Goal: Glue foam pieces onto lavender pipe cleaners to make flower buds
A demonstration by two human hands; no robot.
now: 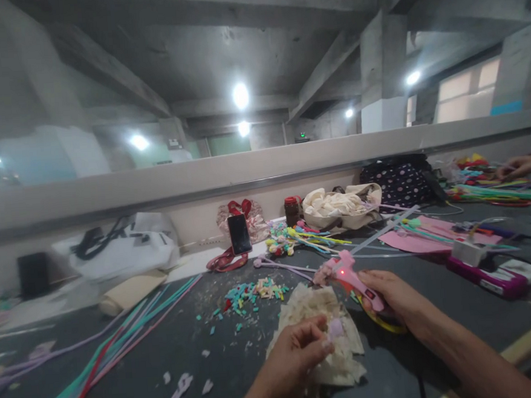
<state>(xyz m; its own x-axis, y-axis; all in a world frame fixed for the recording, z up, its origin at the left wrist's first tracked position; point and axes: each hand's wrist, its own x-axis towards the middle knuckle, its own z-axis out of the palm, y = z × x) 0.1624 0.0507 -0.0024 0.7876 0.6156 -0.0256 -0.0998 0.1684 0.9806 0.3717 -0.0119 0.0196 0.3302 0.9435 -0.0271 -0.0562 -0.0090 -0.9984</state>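
Note:
My right hand [383, 291] is wrapped round the handle of a pink hot glue gun [355, 280]. A red light glows on the gun's body, and pinkish clumps cover its tip, which points left. My left hand [298, 345] has thumb and fingers closed in a pinch on a small lilac piece [336, 328]. Under that hand lies a crumpled, stained cream sheet [312, 308] with residue on it. Just beyond the sheet, a lilac stem [286, 265] with a rounded end rests on the dark table [166, 333].
Small teal and cream snippets [249, 297] lie scattered left of the sheet. Fuzzy coloured stems [103, 350] spread over the left side. Behind stand a phone [239, 234] and a cloth-filled basket [342, 209]. A purple power strip [487, 277] lies right; another person's hand [515, 167] is far right.

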